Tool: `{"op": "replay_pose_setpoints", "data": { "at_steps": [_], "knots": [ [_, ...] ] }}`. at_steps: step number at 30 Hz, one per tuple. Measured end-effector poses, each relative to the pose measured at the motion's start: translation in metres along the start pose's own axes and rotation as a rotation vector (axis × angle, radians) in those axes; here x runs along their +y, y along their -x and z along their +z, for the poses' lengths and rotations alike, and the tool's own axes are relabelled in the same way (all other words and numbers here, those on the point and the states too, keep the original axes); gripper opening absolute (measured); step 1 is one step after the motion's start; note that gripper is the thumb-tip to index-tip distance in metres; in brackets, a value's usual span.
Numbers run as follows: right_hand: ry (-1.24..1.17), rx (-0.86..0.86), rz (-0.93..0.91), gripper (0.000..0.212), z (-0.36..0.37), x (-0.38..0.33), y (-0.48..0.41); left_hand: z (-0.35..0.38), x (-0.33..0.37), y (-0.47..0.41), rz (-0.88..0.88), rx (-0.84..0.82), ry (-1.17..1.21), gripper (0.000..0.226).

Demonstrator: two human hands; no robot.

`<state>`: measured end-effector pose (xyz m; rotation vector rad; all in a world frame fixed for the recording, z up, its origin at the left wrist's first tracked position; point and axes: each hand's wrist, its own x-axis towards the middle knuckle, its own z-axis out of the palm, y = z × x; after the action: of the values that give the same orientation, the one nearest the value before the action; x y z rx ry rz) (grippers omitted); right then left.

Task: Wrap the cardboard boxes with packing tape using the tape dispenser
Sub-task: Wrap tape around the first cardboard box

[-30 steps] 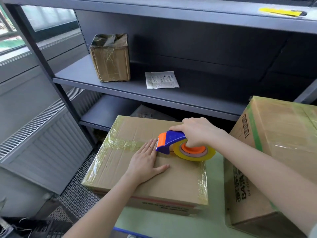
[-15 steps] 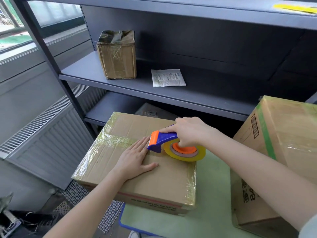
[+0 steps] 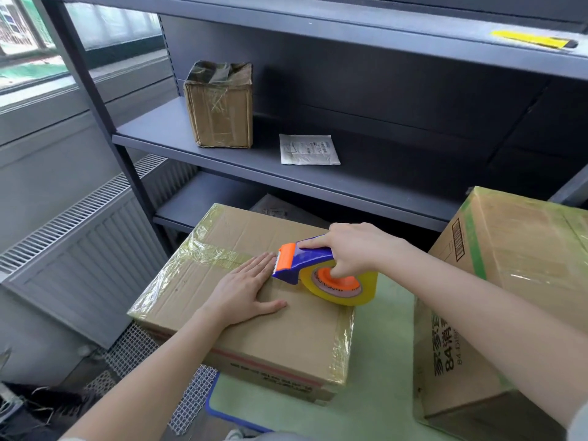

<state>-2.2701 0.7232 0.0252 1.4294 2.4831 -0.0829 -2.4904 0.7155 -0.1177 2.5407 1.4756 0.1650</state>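
Ideally the right hand (image 3: 353, 249), its fingers curled round the blue-and-orange plastic tape dispenser (image 3: 302, 262) on top of the flat brown cardboard box (image 3: 286, 332), should pull low and straight while the left hand (image 3: 245, 289), fingers flat and together, presses the clear tape strip (image 3: 216, 254) down.

Three taped cardboard boxes (image 3: 286, 329) (image 3: 525, 249) (image 3: 219, 113), one tape dispenser (image 3: 305, 259)

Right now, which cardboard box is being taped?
The flat middle box: the left hand presses its top, the right hand holds the tape dispenser on it. The small box sits on the shelf, the tall box stands aside.
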Motion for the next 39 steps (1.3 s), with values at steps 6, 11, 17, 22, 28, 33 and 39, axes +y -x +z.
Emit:
{"op": "replay_pose_setpoints", "data": {
  "at_steps": [6,11,17,22,28,33,39],
  "knots": [
    [-0.031,-0.121,0.074,0.069,-0.005,0.041,0.027,0.000,-0.001,0.002,-0.017,0.007,-0.026,0.114],
    [0.009,-0.085,0.059,0.070,0.012,0.038,0.034,-0.002,0.013,0.001,-0.019,0.005,-0.072,0.114],
    [0.026,-0.060,0.047,0.068,0.013,0.035,0.035,0.014,0.075,-0.015,0.000,-0.017,-0.034,0.111],
    [0.048,-0.043,0.049,0.065,0.009,0.027,0.030,0.017,0.071,-0.013,0.015,-0.016,-0.096,0.111],
    [0.000,0.031,0.057,0.060,0.006,0.011,0.021,0.004,0.048,-0.005,0.049,-0.035,-0.063,0.111],
    [0.030,0.078,0.037,0.061,0.007,-0.002,0.005,-0.006,0.027,0.002,0.044,-0.033,-0.058,0.110],
    [-0.061,0.008,0.103,0.067,0.020,0.019,0.026,-0.002,0.025,-0.001,0.027,-0.050,-0.063,0.122]
  ]
}}
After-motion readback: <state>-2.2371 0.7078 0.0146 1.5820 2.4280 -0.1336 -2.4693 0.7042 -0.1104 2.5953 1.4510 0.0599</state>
